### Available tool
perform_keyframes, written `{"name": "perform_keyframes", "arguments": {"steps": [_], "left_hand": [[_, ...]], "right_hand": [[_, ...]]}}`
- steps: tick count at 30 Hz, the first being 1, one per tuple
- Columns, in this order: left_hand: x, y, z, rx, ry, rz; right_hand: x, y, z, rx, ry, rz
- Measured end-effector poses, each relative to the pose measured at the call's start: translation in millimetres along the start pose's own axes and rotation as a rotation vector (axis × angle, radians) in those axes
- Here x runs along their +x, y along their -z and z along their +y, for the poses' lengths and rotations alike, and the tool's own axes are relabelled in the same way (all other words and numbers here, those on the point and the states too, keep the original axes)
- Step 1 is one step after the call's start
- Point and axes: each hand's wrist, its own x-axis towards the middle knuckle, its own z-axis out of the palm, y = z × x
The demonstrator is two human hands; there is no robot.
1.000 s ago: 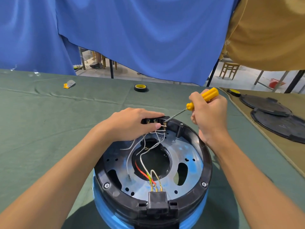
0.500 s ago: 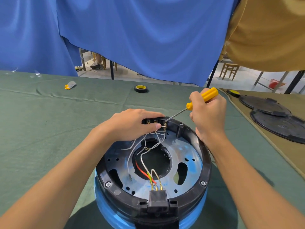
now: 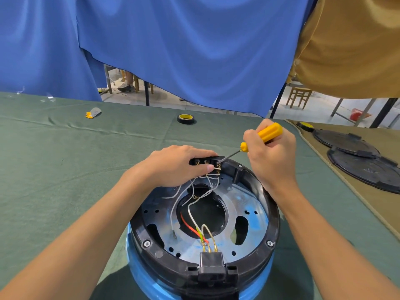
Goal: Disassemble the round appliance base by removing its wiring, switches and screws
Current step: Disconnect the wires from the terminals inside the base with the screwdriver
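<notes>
Left grip [image 3: 173, 165] pinches wired black switch [image 3: 204, 161]; right grip [image 3: 272, 156] clasps screwdriver [image 3: 269, 132], seemingly touching it.

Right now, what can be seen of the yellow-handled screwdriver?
The screwdriver has a glossy yellow handle, plastic by its look, with a rounded butt and small bulb collar, and a thin grey metal shaft. The right hand grips the handle's middle, so only its ends show. It is tilted, butt up-right, shaft sloping down-left. Its tip meets the right end of the black switch block, which the left hand holds at the far rim of the base. Tip type cannot be told.
</notes>
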Motion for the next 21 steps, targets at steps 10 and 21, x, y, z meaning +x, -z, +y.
{"name": "perform_keyframes", "arguments": {"steps": [10,21], "left_hand": [[0.0,0.6,-0.5,0.002,-0.012,-0.011],[0.8,0.9,-1.1,-0.008,-0.011,-0.018]], "right_hand": [[2.0,1.1,0.8,0.033,-0.011,-0.047],[4.6,1.8,12.5,0.297,-0.286,0.035]]}}
